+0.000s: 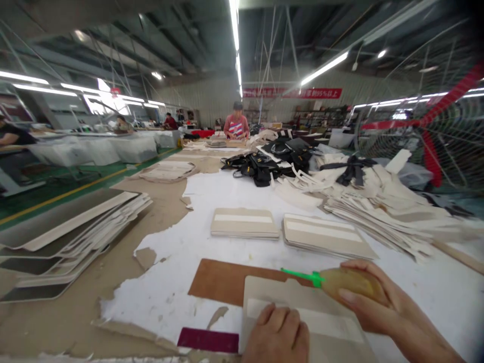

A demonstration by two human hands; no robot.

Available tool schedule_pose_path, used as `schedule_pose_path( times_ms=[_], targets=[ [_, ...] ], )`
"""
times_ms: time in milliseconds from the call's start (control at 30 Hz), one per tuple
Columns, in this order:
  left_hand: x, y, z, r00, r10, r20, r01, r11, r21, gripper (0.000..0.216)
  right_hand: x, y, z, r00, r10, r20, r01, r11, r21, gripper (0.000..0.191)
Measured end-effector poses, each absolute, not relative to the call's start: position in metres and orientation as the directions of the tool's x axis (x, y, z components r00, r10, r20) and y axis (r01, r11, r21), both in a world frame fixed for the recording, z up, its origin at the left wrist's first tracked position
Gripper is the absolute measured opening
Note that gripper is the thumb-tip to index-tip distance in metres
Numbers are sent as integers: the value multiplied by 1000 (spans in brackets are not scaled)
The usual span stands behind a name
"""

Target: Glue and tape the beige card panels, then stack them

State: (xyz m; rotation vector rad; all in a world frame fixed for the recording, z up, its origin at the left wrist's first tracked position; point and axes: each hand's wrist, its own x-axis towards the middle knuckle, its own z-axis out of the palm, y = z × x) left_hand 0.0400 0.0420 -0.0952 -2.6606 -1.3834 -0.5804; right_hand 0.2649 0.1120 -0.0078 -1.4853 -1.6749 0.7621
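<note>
A long worktable under strip lights is spread with torn white paper, and we work at its near end. Our beige panel lies flat there, its near edge cut off by the bottom of the view. Our left hand rests palm down on it, fingers close together; our right hand wraps the yellowish grip of a green-tipped tool. The tip is over a brown board that sits partly beneath the panel; we cannot tell whether it touches.

As for progress, the panel already bears a white strip, like the top pieces of the front stack and right stack just beyond. Whether those are finished or waiting, we cannot tell; we judge this panel to be mid-work.

Left of it, a purple strip lies near the panel's edge. The paper gives us most room leftward, up to its ragged border, well short of the dark panels. Rightward, cream pieces crowd the far side.
</note>
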Motion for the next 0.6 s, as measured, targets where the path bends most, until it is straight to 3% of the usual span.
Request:
schedule_pose_path(
  times_ms=[167,600],
  targets=[
    [42,28,-86,491,743,455,796,-595,112,72,262,113,18,-112,993,22,627,88,-774,59],
    [42,22,-66,495,801,336,792,-575,204,69,200,114,29,-330,941,74,645,283,-710,38]
  ],
)
